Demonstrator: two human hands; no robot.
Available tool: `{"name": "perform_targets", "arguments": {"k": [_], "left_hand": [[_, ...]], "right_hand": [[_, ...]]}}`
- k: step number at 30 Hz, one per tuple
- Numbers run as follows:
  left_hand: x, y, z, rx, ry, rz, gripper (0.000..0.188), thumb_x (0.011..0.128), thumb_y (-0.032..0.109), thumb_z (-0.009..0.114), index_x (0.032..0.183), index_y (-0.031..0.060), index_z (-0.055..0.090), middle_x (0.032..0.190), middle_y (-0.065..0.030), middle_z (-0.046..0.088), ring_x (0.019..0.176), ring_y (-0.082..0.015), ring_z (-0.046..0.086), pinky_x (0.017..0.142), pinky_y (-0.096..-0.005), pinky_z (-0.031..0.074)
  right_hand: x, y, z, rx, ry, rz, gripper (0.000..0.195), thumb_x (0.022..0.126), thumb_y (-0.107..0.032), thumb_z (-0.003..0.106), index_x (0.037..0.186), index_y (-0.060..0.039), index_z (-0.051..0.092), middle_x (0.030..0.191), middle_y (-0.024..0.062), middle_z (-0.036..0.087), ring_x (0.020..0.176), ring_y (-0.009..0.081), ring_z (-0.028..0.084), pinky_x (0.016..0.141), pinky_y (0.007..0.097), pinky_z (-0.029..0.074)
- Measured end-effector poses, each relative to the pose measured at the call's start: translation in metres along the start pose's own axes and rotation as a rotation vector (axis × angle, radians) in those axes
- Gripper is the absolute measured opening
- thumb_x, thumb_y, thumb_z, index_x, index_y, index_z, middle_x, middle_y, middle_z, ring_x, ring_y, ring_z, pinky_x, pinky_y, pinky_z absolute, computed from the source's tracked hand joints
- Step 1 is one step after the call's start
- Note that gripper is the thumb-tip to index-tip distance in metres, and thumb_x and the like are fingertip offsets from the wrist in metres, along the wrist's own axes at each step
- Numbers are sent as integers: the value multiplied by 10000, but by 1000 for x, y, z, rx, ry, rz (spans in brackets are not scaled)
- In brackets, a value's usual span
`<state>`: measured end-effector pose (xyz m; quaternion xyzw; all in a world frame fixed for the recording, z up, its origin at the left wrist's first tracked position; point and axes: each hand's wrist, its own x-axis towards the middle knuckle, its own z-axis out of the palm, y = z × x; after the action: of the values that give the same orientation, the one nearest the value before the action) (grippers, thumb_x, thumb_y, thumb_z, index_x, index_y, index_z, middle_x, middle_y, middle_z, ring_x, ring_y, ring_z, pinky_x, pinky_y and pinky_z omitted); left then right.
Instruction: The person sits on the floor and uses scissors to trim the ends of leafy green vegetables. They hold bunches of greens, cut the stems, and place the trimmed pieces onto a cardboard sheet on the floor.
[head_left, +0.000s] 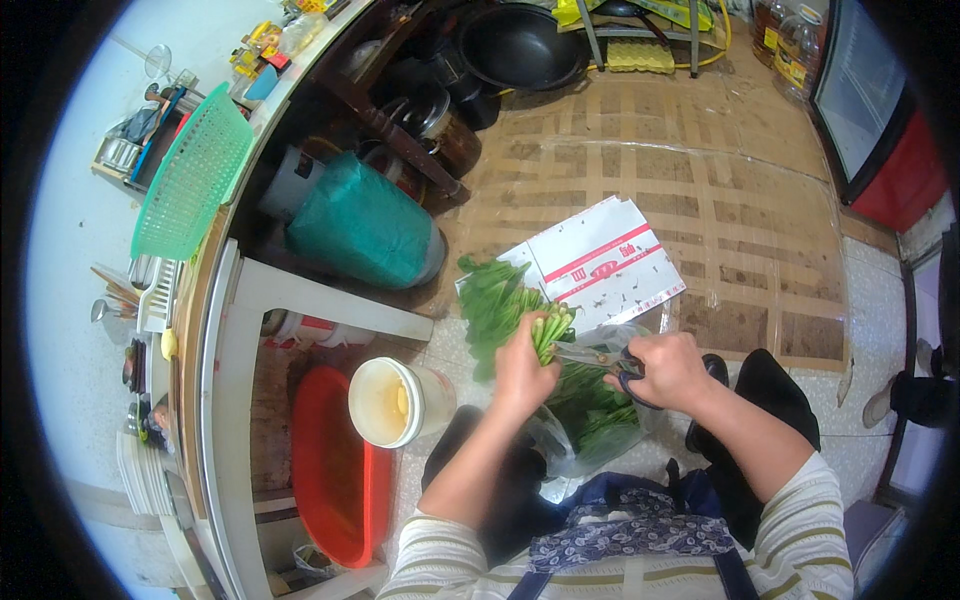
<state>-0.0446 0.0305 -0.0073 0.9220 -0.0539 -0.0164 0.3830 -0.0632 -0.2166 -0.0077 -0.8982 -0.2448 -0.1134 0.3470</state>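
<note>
My left hand grips a bunch of green leafy stems, its cut-looking ends turned toward my right side. My right hand holds a pair of scissors by dark handles, with the blades reaching to the stem ends. Whether the blades touch the stems is hard to tell. Below both hands a clear plastic bag holds more greens. Beyond them lies a flattened white cardboard sheet with red print and scattered plant bits; leafy greens rest over its left corner.
A white bucket stands left of my arm, beside a red tub under a white table. A covered gas cylinder, a wok and taped cardboard flooring lie farther off. At right, another person's foot shows.
</note>
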Motion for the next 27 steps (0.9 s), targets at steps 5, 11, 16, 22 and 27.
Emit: {"name": "perform_targets", "arguments": {"k": [5, 11, 16, 22, 27], "left_hand": [[0, 0, 3, 23, 23, 15, 574, 757, 14, 719, 1291, 92, 523, 1066, -240, 696, 1034, -463, 663, 872, -522, 520], [0, -1, 3, 34, 19, 8, 574, 770, 34, 728, 1300, 86, 511, 1078, -242, 692, 1038, -465, 659, 867, -528, 514], [2, -2, 4, 24, 3, -62, 601, 766, 57, 743, 1314, 85, 497, 1100, -265, 684, 1059, -480, 651, 912, -527, 515], [19, -53, -7, -117, 12, -295, 761, 755, 77, 736, 1462, 39, 457, 1312, -239, 645, 1241, -370, 625, 1034, -435, 499], [39, -103, -64, 29, 330, -183, 612, 755, 43, 663, 1349, 33, 517, 1147, -208, 697, 1085, -376, 681, 965, -434, 525]], "right_hand": [[-4, 2, 6, -18, 19, 7, 423, 723, -358, 901, 660, -51, 618, 586, 146, 625, 548, 361, 657, 523, 428, 531], [-8, 2, 12, -19, 30, 31, 419, 731, -350, 903, 637, -54, 621, 580, 149, 622, 538, 367, 649, 515, 430, 529], [-14, 4, 22, 145, 19, 182, 469, 790, -386, 879, 647, -27, 614, 562, 145, 607, 490, 285, 630, 498, 373, 511], [-2, 32, 28, 743, -110, 1016, 474, 889, -447, 798, 921, 23, 740, 751, 62, 709, 645, 167, 655, 619, 337, 529], [-12, 41, 34, 218, -167, 827, 546, 787, -475, 872, 823, 8, 620, 723, 147, 681, 681, 262, 691, 644, 389, 543]]}}
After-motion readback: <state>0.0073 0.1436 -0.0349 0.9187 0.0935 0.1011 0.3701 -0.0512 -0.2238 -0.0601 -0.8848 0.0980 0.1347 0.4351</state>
